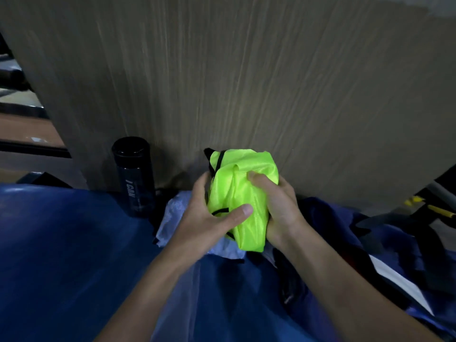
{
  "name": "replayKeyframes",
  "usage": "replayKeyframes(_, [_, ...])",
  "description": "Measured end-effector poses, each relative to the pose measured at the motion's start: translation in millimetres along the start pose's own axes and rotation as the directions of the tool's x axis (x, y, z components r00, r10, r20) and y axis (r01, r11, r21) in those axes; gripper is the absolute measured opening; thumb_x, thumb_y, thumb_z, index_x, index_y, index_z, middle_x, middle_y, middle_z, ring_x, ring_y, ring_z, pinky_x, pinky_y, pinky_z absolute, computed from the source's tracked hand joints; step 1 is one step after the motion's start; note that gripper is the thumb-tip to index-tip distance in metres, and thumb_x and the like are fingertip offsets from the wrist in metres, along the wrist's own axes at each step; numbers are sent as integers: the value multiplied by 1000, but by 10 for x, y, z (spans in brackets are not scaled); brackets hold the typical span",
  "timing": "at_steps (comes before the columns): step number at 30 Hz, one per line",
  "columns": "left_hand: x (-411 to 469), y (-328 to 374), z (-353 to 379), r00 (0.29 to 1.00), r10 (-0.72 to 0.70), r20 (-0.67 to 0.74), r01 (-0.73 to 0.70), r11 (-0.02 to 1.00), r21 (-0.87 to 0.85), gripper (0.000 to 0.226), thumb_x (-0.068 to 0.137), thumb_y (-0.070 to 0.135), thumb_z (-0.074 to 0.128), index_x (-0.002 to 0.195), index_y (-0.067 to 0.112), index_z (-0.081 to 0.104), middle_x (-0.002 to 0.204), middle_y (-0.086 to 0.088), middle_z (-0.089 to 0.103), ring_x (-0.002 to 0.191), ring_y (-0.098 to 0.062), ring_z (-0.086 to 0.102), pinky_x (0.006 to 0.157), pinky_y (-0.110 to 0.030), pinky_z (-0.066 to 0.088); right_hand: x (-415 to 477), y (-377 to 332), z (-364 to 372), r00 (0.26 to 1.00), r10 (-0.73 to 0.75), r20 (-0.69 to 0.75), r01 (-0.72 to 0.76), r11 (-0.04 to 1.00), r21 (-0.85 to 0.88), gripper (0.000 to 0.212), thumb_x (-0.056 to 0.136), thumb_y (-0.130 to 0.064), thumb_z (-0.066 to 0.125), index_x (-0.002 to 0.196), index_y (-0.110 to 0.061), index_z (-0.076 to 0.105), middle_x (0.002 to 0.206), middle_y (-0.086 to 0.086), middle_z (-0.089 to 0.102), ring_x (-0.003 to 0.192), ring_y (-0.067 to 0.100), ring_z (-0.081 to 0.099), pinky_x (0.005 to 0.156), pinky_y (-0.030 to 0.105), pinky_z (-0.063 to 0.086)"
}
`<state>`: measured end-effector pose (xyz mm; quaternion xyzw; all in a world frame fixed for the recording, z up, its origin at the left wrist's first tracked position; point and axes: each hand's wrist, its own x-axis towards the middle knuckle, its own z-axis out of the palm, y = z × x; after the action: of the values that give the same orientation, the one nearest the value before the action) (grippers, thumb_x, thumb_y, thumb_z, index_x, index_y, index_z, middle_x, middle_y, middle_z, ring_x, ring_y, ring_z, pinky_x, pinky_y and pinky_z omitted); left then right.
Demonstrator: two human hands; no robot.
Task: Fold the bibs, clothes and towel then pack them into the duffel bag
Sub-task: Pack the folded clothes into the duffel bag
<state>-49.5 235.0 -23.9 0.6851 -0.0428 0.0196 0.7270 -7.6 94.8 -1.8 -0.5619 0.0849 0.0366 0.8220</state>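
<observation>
The person holds a neon-green bib (243, 193) between both hands, raised above the blue surface (61, 243) rather than resting on it. The bib is gathered into a compact, upright bundle, with black trim showing at its upper-left corner and near the left thumb.

The left hand (204, 218) grasps the bundle from its left side. The thumb lies across the front face, low on the bundle, pinning the layers, while the remaining fingers wrap behind, out of view. The right hand (276, 206) grasps the opposite side; its thumb presses into the front face higher up, and its fingers curl around the back. Both hands are closed on the bib, neither released. This opposed grip appears intended to keep the slippery mesh layers from springing open.

Beneath the wrists lies a pale blue-grey garment (177, 218), still crumpled. To the right of the right hand, dark navy fabric with a white panel (370, 262) is probably the duffel bag or more clothing; the blur does not allow a firm call. Left of the left-hand fingers, a black bottle (134, 176) stands upright against the wooden panel (246, 82), well clear of the working area.

Judged from the layout, the bib is nearly ready for packing.
</observation>
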Motion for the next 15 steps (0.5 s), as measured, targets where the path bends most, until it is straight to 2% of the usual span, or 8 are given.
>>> replayKeyframes(2, [-66,51,158,999,22,42,-23,999,39,72,69,17,86,125,37,45,111,16,67,97,7,65,72,-12,52,-173,-62,-123,998,-12,-62,14,999,38,38,84,-16,72,120,-7,62,106,18,72,94,34,71,75,48,60])
replayKeyframes(5, [-157,92,421,996,57,63,-62,995,83,63,76,-1,80,126,25,51,103,13,71,95,0,68,71,-16,54,-419,-155,-325,995,0,-104,12,994,108,34,86,-19,71,116,-6,64,106,19,72,94,35,71,75,50,59])
replayKeyframes(7, [-224,132,629,992,104,74,-112,988,109,57,79,-4,76,123,23,54,101,12,71,93,-4,68,72,-20,55,-578,-238,-539,995,-1,-101,17,987,160,34,89,-19,68,117,-2,63,108,20,71,98,36,70,82,52,58])
replayKeyframes(10, [-278,165,877,974,167,153,-195,962,192,52,82,-3,72,116,32,56,102,16,70,95,-4,67,78,-22,55,-794,-385,-937,996,-36,-80,51,981,187,46,85,-20,68,126,-1,57,115,19,69,106,34,67,91,52,54])
replayKeyframes(11, [-296,196,948,964,169,203,-214,950,226,51,83,-2,72,115,33,56,102,15,70,95,-5,67,78,-23,55,-866,-442,-1087,995,-59,-79,73,982,175,53,81,-21,70,128,-3,54,116,18,69,105,33,68,90,51,55])
replayKeyframes(14, [-328,300,1137,900,148,411,-304,888,345,46,85,2,69,113,37,58,102,10,69,94,-11,67,79,-32,57,-1061,-610,-1541,984,-142,-104,152,983,98,72,65,-21,76,131,-15,48,108,13,69,89,25,70,74,42,57])
replayKeyframes(15, [-339,346,1203,872,131,471,-334,864,377,45,86,1,68,110,38,59,99,10,70,90,-10,68,76,-30,56,-1109,-646,-1686,981,-169,-99,175,983,49,75,63,-19,80,131,-20,49,110,13,68,89,25,70,75,40,58])
